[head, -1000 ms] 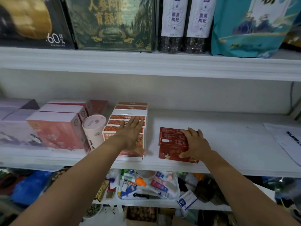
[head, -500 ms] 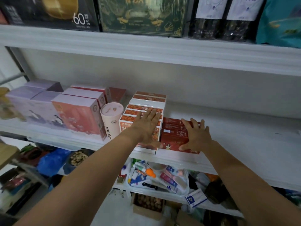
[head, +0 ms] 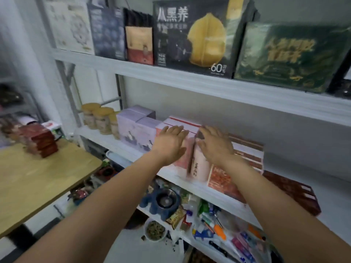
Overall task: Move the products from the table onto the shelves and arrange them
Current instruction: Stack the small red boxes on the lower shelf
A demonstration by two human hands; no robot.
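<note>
— Head view, entry one?
— Left hand: fingers straight and spread, laid flat on the pink box on the middle shelf; I see nothing gripped.
— Entry two?
— Right hand: fingers extended over the top of the pink tube, just right of that box; nothing clasped; contact I cannot tell, blurred.
— Products?
— Dark red boxes lie on the shelf's right, beside the orange-and-white stack; more red boxes stand stacked on the wooden table, far left.
</note>
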